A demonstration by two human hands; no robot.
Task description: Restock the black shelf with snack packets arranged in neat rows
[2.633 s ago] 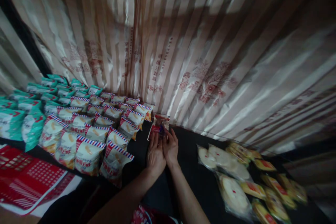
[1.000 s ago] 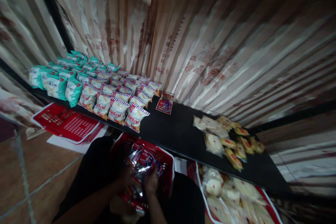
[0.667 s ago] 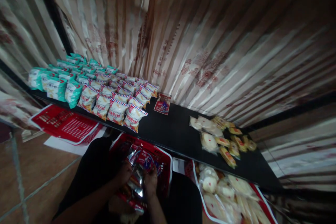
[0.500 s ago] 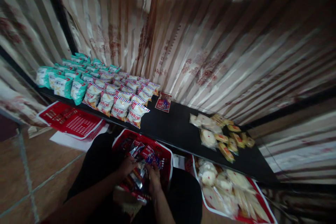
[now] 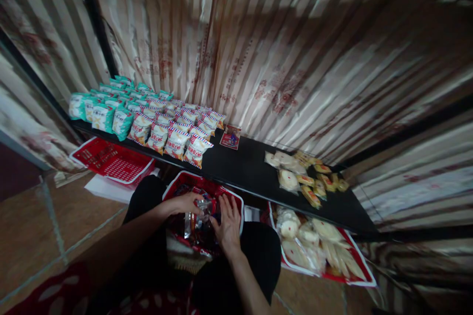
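Note:
A red basket of shiny snack packets rests on my lap. My left hand is closed on a clear, shiny packet inside it. My right hand lies over the packets beside it, fingers spread, touching the same pile. On the black shelf ahead lies a single red packet, apart from both hands.
Rows of white-and-red packets and green packets fill the shelf's left part. Round pastries and yellow packets lie at its right. An upturned red basket sits on the floor at left, a red tray of pastries at right. Striped curtain behind.
My hands left the red packet on the shelf and dropped into the basket on my lap. They have been rummaging there; the right hand has opened flat while the view pulled back.

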